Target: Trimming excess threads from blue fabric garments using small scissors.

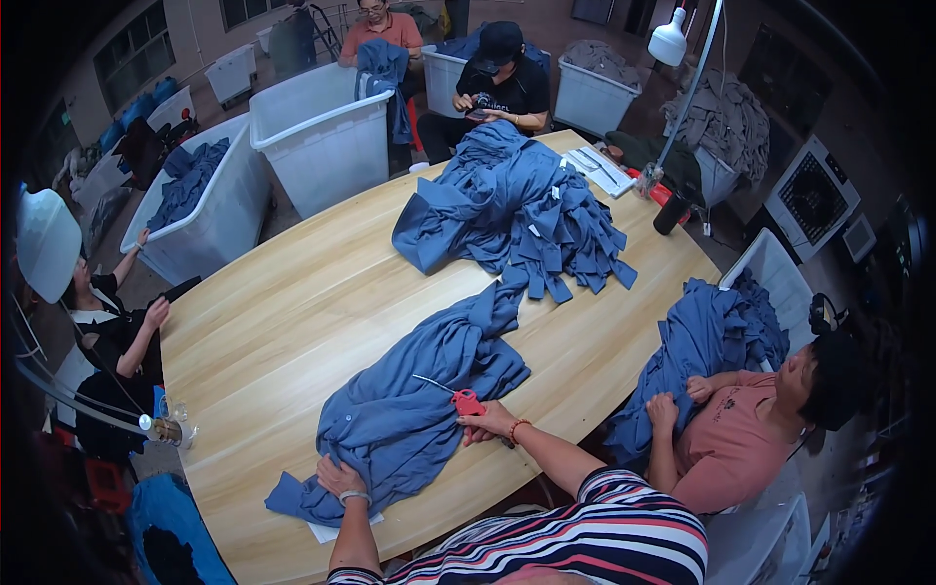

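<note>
A blue button-front shirt (pixel 390 424) lies crumpled lengthwise on the near part of the wooden table. My left hand (pixel 340 477) rests on its lower left end, fingers stretched over the cloth. My right hand (pixel 487 421) is closed around red-handled scissors (pixel 468 401) at the shirt's right side. Their thin metal blade points left, over the fabric. A white sheet (pixel 330 531) sticks out from under the shirt, near my left wrist. Farther back, a large heap of blue garments (pixel 497 200) covers the table's far end and touches the shirt's upper end.
Co-workers sit around the wooden table (pixel 263 312); one close on my right has blue garments (pixel 697 336). White bins (pixel 327 136) stand beyond the far left edge. A black bottle (pixel 671 214) and papers (pixel 600 171) lie at the far right. A lamp (pixel 668 39) hangs above.
</note>
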Available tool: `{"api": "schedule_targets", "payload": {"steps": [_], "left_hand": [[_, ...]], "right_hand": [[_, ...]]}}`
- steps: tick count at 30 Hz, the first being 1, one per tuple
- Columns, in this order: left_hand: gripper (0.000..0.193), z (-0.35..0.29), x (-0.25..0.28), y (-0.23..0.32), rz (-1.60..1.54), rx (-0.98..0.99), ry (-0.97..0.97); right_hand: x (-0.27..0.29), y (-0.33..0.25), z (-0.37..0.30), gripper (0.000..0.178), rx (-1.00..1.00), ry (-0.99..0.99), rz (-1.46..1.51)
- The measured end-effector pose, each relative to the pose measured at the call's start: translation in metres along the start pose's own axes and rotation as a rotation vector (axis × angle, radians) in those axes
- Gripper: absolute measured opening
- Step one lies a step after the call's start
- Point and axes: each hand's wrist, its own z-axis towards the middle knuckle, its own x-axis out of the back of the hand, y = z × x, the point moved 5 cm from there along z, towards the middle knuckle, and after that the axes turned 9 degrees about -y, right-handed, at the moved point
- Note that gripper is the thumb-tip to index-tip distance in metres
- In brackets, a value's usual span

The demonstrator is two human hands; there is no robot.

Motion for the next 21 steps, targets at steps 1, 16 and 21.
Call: {"api": "schedule_targets", "payload": {"steps": [1,16,21], "left_hand": [[0.031,-0.0002,0.0003,0.0011,0.0,0.003,-0.006],[0.032,0.0007,-0.001,-0.0029,0.0,0.021,-0.022],[0.031,-0.0003,-0.0006,-0.003,0.001,0.011,-0.011]], "right_hand": [[0.0008,0.0012,0.0012,0.03,0.0,-0.007,-0.006],[0.0012,0.003,0.0053,0.03,0.012,-0.01,0.066],[0.0008,0.005,0.0054,0.029,-0.003,-0.024,0.075]]}}
